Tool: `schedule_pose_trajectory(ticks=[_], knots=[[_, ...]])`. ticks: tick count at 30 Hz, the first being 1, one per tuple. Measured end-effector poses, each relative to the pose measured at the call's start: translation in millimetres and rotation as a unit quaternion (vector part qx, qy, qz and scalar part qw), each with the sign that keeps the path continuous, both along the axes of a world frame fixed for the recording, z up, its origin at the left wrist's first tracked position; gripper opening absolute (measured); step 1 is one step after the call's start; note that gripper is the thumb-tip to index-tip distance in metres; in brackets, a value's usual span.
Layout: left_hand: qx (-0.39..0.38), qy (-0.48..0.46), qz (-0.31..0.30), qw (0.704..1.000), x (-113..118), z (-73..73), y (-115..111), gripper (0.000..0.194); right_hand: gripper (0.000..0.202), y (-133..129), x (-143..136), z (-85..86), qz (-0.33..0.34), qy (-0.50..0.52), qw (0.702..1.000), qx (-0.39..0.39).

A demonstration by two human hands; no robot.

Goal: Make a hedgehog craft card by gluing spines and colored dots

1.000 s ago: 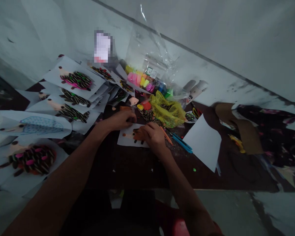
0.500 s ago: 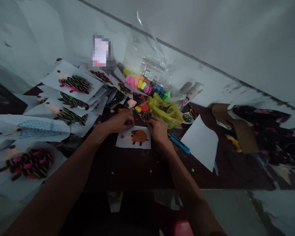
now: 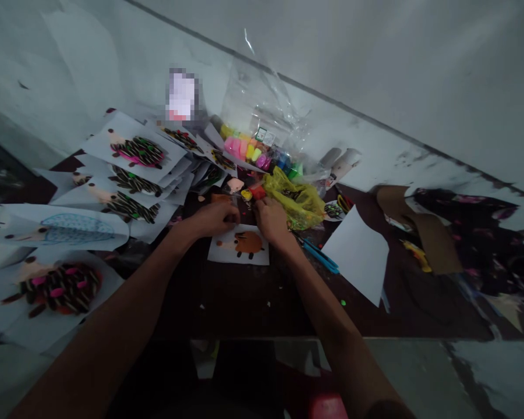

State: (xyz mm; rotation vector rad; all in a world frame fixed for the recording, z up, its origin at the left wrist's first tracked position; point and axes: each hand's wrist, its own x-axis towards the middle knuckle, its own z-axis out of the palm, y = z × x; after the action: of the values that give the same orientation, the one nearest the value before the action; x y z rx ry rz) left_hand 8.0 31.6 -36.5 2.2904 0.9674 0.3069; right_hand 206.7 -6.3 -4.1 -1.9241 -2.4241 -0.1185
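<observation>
Lying on the table point(image 3: 236, 314), the card point(image 3: 218, 256) runs lengthwise left to right by your left hand point(image 3: 222, 216) and right hand point(image 3: 271, 217), both loosely curled, any grip impossible to tell; its hedgehog point(image 3: 250, 242) points snout-left

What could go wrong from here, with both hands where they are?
- The right hand is close to the yellow bag; a bump might spill the seed-like pieces in it.
- The left forearm runs close by the pink-spotted hedgehog picture; a sideways swing could brush it.
- The blue tool lies near the right wrist and could get knocked.
</observation>
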Motion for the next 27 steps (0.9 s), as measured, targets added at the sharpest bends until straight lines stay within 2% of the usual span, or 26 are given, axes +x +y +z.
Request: schedule_pose_trajectory(ticks=[4,7,11,14,17,21,27], knots=[[-0.009,-0.008,0.005,1.0,0.4,1.7,-0.9,0.021,0.023,-10.9,11.6,-1.7,-0.038,0.095,0.994,0.028],[-0.016,-0.024,0.001,1.0,0.1,3.1,-1.9,0.017,0.015,-21.4,24.8,-3.3,-0.047,0.195,0.979,0.024],[-0.015,-0.025,0.001,1.0,-0.5,3.9,-2.1,0.018,0.013,-38.5,38.8,-8.3,-0.02,0.362,0.932,0.006],[-0.011,-0.026,-0.002,1.0,-0.8,0.6,-0.2,0.019,0.014,-53.1,38.8,-12.1,-0.011,0.442,0.897,-0.019],[-0.007,-0.029,-0.007,1.0,-1.4,-5.4,2.8,0.019,0.012,-64.9,30.9,-13.8,0.017,0.466,0.884,-0.035],[0.003,-0.042,-0.014,0.999,-2.0,-10.8,5.2,0.019,0.011,-71.4,19.4,-17.3,0.046,0.447,0.893,-0.032],[-0.003,-0.028,-0.011,1.0,-1.4,-11.0,6.3,0.021,0.018,-74.8,13.3,-24.1,0.073,0.4,0.913,-0.021]])
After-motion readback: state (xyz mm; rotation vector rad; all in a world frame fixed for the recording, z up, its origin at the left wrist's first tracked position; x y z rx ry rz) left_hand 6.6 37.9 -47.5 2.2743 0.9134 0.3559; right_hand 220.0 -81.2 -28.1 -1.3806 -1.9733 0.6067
